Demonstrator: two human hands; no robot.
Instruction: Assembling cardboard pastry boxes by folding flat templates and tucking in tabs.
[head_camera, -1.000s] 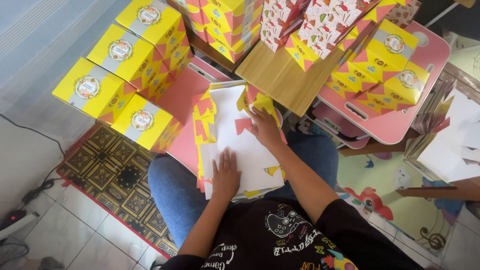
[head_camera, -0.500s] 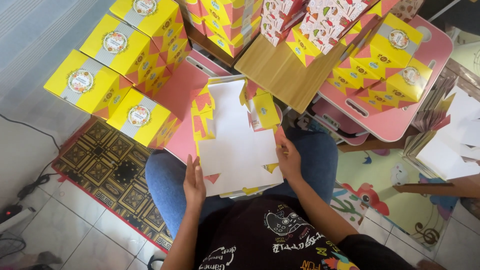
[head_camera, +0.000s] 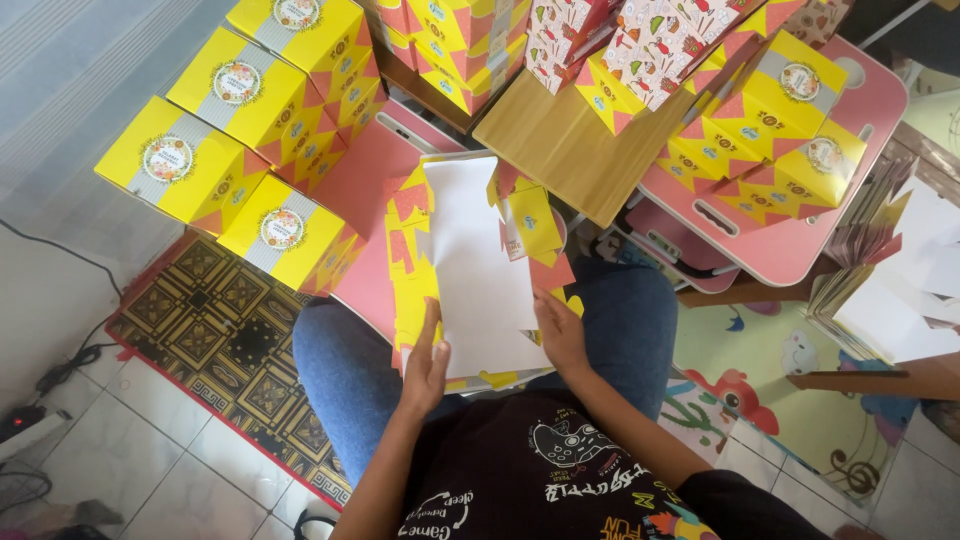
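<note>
Person seated on floor, blue jeans, black printed shirt. On the lap: a flat unfolded cardboard box blank (head_camera: 480, 270), white inner face up, yellow and red printed flaps showing at its edges. Blank's long axis runs from the lap away toward the low wooden table top (head_camera: 570, 150), far end tipped slightly to the person's left. It lies on a stack of similar yellow flat blanks (head_camera: 408, 290) that shows along its left edge.

Left hand (head_camera: 428, 365) grips the near left edge of the blank, thumb on the white face, fingers curled under, closed on the card. Right hand (head_camera: 560, 332) lies palm down on the near right corner, fingers fairly flat, pressing rather than pinching; cannot tell if anything wraps under.

Finished yellow square boxes with round labels (head_camera: 250, 150) stacked at left on the pink board (head_camera: 375, 175). More yellow boxes (head_camera: 780, 120) on a pink plastic tray table (head_camera: 860, 130) at right. Patterned black-gold mat (head_camera: 220, 330) under left knee.
</note>
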